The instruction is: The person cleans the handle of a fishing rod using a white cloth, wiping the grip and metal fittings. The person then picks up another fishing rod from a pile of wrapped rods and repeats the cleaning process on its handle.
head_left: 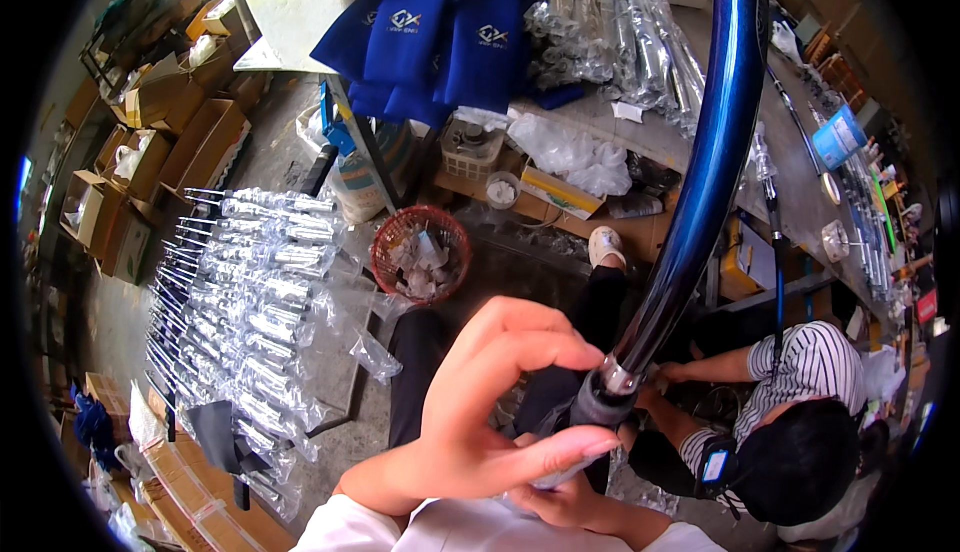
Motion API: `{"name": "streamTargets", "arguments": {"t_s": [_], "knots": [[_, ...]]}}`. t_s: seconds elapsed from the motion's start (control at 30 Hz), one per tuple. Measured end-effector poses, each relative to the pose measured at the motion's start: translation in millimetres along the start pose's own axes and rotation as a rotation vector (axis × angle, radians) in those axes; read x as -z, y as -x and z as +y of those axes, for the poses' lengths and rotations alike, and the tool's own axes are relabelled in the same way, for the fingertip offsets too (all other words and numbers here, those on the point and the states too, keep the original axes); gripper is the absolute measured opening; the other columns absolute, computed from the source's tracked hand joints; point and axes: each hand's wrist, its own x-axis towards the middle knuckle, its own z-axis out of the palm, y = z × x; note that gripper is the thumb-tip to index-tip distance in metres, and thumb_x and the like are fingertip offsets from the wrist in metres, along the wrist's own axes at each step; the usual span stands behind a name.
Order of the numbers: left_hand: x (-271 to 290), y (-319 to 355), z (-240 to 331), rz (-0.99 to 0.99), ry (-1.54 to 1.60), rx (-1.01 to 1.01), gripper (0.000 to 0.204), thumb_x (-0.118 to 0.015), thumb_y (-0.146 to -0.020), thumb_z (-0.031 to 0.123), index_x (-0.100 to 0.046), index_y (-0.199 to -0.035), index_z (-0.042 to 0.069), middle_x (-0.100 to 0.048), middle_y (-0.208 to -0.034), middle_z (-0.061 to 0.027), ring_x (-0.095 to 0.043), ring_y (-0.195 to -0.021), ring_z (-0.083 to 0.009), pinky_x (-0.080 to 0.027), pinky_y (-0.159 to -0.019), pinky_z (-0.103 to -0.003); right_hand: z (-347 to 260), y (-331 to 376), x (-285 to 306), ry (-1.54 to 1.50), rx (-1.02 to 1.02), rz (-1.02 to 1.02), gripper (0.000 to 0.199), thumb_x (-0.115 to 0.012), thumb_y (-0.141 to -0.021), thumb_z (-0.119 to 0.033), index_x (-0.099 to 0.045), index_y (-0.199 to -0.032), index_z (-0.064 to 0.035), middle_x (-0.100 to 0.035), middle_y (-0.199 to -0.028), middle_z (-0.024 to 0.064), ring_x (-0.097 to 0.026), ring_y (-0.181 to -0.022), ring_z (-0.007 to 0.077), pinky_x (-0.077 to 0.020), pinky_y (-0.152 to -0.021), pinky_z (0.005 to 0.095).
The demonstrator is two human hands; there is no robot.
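Observation:
A glossy blue rod (712, 142), which looks like a fishing rod, rises from in front of me to the top edge. Its lower end darkens to black and meets a silver metal fitting (620, 374) above a black collar (602, 404). My left hand (475, 407) curves around beside this joint, thumb and fingers apart. The index fingertip is at the metal fitting, and the thumb points past the collar's near side. Lower down, my right hand (568, 504) is closed around the rod's lower part, mostly hidden behind the left hand.
Several plastic-wrapped rods (265, 302) lie on a rack at left. A red basket (385, 252) of scraps stands on the floor. Blue cloth bags (430, 37) hang over a bench ahead. A co-worker in a striped shirt (815, 357) sits close at right. Cardboard boxes (205, 142) stand far left.

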Motion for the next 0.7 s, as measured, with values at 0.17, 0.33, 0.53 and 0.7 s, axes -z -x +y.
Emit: {"name": "streamTargets", "arguments": {"t_s": [0.17,0.33,0.53,0.7], "knots": [[-7,4,-6,0.132,0.134,-0.11,0.038,-0.079,-0.066,0.01,-0.059,-0.097,0.001,-0.057,-0.092,-0.0098,-0.053,-0.083,-0.0206,-0.044,-0.071,-0.029,-1,-2,-5,-0.096,-0.042,0.008,0.025,-0.06,-0.083,-0.005,-0.05,-0.106,-0.0023,-0.059,-0.094,0.0046,-0.056,-0.089,0.011,-0.0446,-0.079,0.0267],[-3,1,5,0.084,-0.003,-0.096,0.029,-0.078,-0.064,0.01,-0.063,-0.088,0.004,-0.056,-0.092,-0.0089,-0.054,-0.081,-0.0201,-0.043,-0.068,-0.028,-9,-2,-11,-0.016,-0.022,0.054,0.014,-0.055,-0.089,-0.015,-0.047,-0.087,-0.0045,-0.047,-0.062,0.0004,-0.043,-0.052,0.008,-0.0339,-0.046,0.0223],[-3,-7,4,0.103,-0.409,-0.014,0.044,-0.079,-0.063,0.022,-0.061,-0.097,0.0,-0.057,-0.092,-0.0133,-0.057,-0.089,-0.0268,-0.041,-0.086,-0.034,-6,-2,-1,-0.075,-0.14,0.07,0.006,-0.057,-0.084,-0.006,-0.054,-0.089,-0.0037,-0.053,-0.077,0.0007,-0.049,-0.07,0.0087,-0.0398,-0.062,0.0241],[2,-1,-8,-0.017,0.223,0.093,0.027,-0.066,-0.079,0.012,-0.061,-0.101,-0.002,-0.063,-0.091,-0.0132,-0.061,-0.082,-0.0211,-0.046,-0.073,-0.029,-12,-6,-9,-0.091,-0.165,0.034,0.006,-0.056,-0.084,-0.004,-0.053,-0.09,-0.0032,-0.052,-0.075,0.0007,-0.047,-0.066,0.0075,-0.0376,-0.059,0.0228]]}}
